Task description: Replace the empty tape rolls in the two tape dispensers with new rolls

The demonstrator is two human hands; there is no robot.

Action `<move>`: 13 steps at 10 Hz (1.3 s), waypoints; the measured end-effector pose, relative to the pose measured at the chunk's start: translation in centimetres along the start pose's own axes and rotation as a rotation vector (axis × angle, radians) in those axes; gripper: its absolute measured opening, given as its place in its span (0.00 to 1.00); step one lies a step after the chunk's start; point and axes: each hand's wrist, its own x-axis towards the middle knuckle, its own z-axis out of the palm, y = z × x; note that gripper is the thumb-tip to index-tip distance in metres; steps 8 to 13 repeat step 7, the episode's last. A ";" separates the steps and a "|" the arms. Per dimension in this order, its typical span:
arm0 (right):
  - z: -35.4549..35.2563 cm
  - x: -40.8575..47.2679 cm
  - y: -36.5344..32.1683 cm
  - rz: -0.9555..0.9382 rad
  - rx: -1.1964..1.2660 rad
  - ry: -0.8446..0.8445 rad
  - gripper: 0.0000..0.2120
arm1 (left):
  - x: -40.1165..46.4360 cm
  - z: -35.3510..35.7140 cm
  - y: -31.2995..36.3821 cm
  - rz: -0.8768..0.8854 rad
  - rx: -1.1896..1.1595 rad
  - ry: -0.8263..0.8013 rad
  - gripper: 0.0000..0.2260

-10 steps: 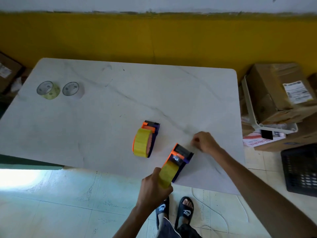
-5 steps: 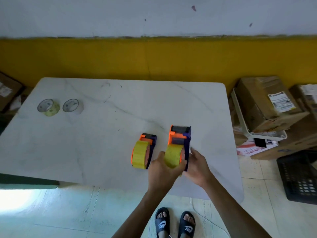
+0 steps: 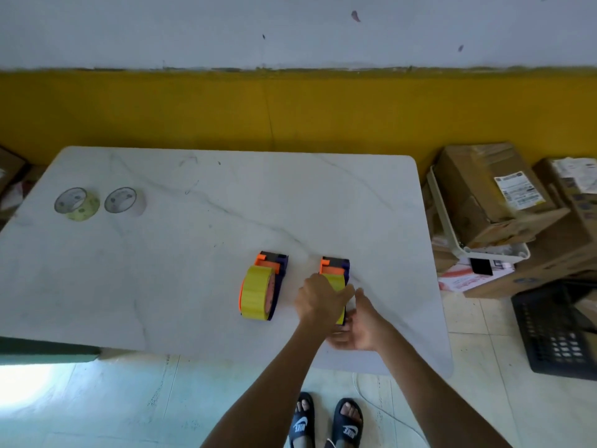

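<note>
Two orange and purple tape dispensers stand side by side near the front of the white marble table, each with a full yellow roll. The left dispenser stands alone. My left hand lies over the yellow roll of the right dispenser and grips it. My right hand cups that dispenser's near end from the right, fingers spread. Two nearly bare tape cores lie flat at the far left: a yellowish core and a pale core.
Cardboard boxes and a white tray are stacked on the floor right of the table. A black crate stands in front of them. A yellow and white wall runs behind. My sandalled feet are below the table's front edge.
The right dispenser went from tilted at the table's front edge to standing straight beside the left one. My right hand came from the tabletop to its near end. The camera tilted up.
</note>
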 end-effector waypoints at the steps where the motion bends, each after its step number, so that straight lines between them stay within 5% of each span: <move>1: -1.5 -1.2 -1.2 0.039 -0.472 0.126 0.53 | -0.3 0.5 -0.5 -0.003 0.027 0.006 0.27; 4: -1.3 -1.3 -2.7 -0.178 -0.439 0.384 0.34 | -0.9 1.2 -0.5 -0.017 -0.059 -0.021 0.29; 6: 1.1 -6.0 -4.9 -0.417 -0.813 0.494 0.20 | -2.3 -1.8 -0.2 0.044 -0.018 0.042 0.34; 7: 2.3 -9.2 -6.4 -0.528 -0.963 0.538 0.22 | -1.6 -5.8 0.8 0.314 -0.019 0.312 0.17; 13: 2.3 -9.2 -6.4 -0.528 -0.963 0.538 0.22 | -1.6 -5.8 0.8 0.314 -0.019 0.312 0.17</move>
